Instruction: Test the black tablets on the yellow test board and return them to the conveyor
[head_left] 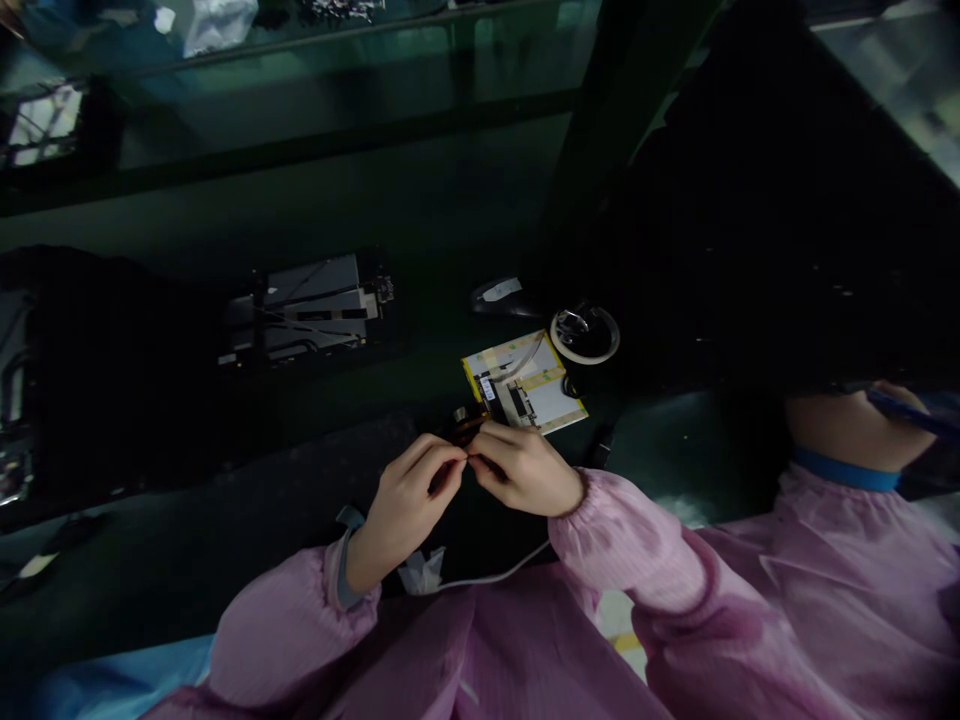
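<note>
My left hand (420, 495) and my right hand (525, 468) meet at the fingertips, both pinched closed. Whatever is between them is too small and dark to make out. Just beyond the fingers lies a flat white battery pack (562, 405) with yellow edges and tape. A dark circuit piece with a small white label (489, 388) rests over its near left part. A thin brownish flex strip (466, 430) runs from there towards my fingertips. Behind the pack is a round dish (616, 340) with a pale rim, and a dark oblong object with a white sticker (501, 290).
An opened tablet-like device (315, 310) lies on the dark bench to the left, with another partly visible at the left edge. A raised shelf (337, 50) runs along the back. At the right, a co-worker's arm (847, 440) with a blue wristband reaches under a black cover.
</note>
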